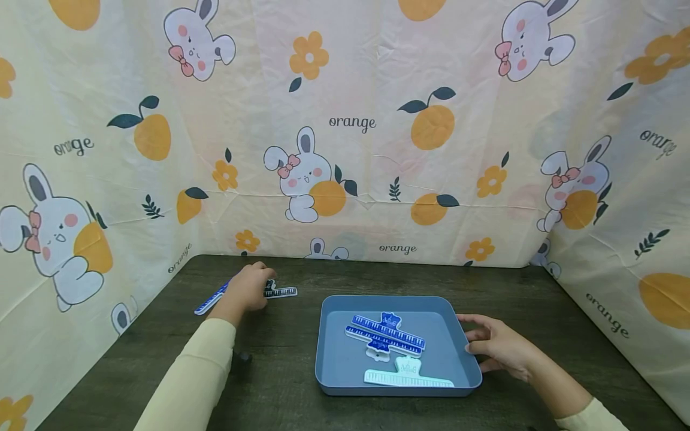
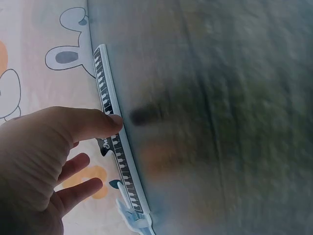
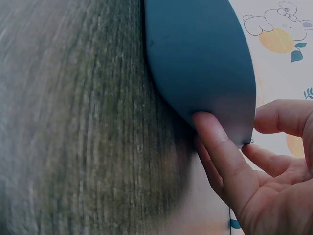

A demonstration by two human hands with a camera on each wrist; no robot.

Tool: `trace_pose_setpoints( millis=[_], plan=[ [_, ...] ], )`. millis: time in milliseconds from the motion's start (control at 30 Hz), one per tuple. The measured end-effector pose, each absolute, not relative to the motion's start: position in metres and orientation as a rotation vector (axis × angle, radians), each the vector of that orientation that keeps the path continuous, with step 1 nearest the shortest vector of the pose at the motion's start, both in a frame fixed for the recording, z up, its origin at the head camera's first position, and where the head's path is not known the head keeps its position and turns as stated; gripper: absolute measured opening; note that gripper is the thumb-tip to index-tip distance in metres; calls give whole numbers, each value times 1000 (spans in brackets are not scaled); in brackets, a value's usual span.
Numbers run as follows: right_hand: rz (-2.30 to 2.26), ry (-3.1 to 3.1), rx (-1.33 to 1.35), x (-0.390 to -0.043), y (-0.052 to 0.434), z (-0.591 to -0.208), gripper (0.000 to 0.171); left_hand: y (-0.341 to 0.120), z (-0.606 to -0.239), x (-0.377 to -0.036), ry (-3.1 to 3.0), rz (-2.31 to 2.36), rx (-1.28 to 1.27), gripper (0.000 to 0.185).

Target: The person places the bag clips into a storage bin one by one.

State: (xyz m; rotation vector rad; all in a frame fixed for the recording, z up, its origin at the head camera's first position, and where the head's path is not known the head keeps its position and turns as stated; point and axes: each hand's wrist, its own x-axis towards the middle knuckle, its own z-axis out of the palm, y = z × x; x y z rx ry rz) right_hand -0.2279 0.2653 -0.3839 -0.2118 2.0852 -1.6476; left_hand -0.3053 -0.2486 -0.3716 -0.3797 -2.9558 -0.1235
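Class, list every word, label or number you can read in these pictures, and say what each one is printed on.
"orange": printed several times on the cartoon backdrop cloth.
Small script on the dark blue clips in the tray: too small to read.
Script on the white clip: too small to read.
Mark on the clip by the left hand: blurred.

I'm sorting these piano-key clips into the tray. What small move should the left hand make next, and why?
Probably close the left hand on the black-and-white piano-key clip it touches and lift it. Two blue clips and a white clip already lie in the blue plastic tray, which the right hand touches.
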Motion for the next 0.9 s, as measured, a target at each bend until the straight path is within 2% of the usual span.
trace_pose_setpoints(
  millis=[600, 900],
  plan=[
    [-1645, 2080, -213, -228, 266, -384, 74, -244, -354, -318, -3114, -157, -364, 49],
    [-1627, 2094, -195, -229, 266, -383, 74, -246, -359, -329, -3201, -208, -324, 48]
  ],
)
